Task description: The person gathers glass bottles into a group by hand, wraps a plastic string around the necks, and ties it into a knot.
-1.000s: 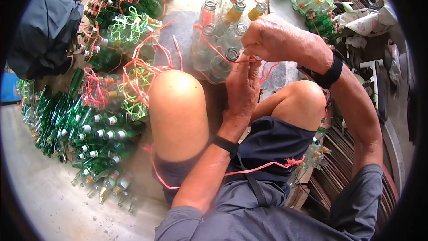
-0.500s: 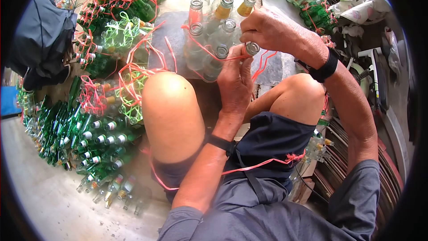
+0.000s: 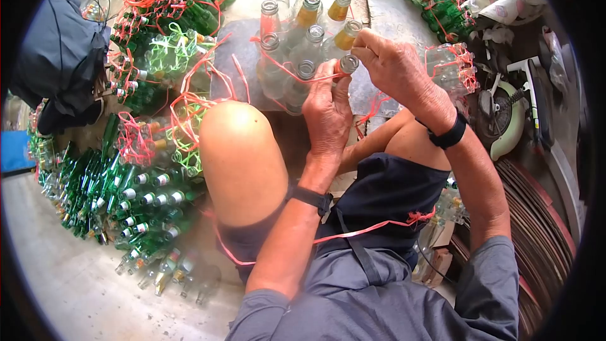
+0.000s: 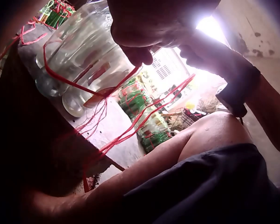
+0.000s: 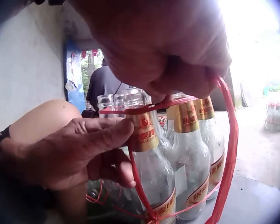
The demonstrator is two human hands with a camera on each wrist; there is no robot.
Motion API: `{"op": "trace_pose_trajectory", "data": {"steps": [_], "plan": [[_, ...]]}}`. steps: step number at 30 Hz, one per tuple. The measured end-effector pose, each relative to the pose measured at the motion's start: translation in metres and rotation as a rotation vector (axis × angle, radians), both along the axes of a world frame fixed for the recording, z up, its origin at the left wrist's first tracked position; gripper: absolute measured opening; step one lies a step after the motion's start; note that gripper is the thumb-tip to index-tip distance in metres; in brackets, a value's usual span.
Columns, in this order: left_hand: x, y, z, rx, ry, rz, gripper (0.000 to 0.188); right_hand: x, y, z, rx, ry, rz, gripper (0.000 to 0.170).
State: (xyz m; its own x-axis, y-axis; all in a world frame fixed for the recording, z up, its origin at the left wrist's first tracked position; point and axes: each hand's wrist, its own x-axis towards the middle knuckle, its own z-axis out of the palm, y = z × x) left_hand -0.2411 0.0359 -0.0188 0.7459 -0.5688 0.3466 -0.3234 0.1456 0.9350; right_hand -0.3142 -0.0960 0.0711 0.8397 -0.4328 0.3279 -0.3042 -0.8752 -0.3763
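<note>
A cluster of clear glass bottles [image 3: 275, 79], some with gold neck labels, stands upright on a grey slab. Red plastic twine [image 3: 284, 69] runs round their necks and, in the right wrist view, down to a knot low at the front. My left hand [image 3: 326, 117] is at the nearest bottle's neck [image 5: 144, 133], pinching the twine there between thumb and fingers. Above and to the right, my right hand [image 3: 401, 66] grips a strand of twine [image 5: 229, 126] that hangs down past the bottles. Its fingertips are partly hidden in the head view.
Green bottles [image 3: 104, 177] lie stacked on the floor at left, with tied bundles [image 3: 173, 50] and loose red twine [image 3: 196, 91] beyond them. Another tied bundle [image 3: 449, 66] stands at right, near stacked boards [image 3: 536, 215]. My bare knees [image 3: 240, 132] flank my left forearm.
My right hand has moved right and down, off the nearest bottle's neck, which now shows between the hands. My left hand stays at that neck. The head view has shifted slightly.
</note>
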Motion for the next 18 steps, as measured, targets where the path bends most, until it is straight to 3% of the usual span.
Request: {"op": "trace_pose_trajectory", "data": {"steps": [5,10,14,18], "plan": [[0.001,0.0,-0.004,0.037,-0.001,0.0,0.032,-0.009,0.021,0.007,-0.056,-0.047,-0.017,0.013],[0.001,-0.001,-0.002,0.054,0.048,-0.006,0.033,-0.02,0.041,-0.004,-0.096,0.179,-0.086,0.012],[0.0,0.005,0.014,0.05,0.148,-0.048,0.037,-0.023,0.054,-0.004,-0.075,0.1,-0.123,0.015],[0.002,0.003,0.005,0.049,-0.03,0.014,0.039,-0.026,0.067,-0.01,-0.013,0.076,-0.133,0.015]]}}
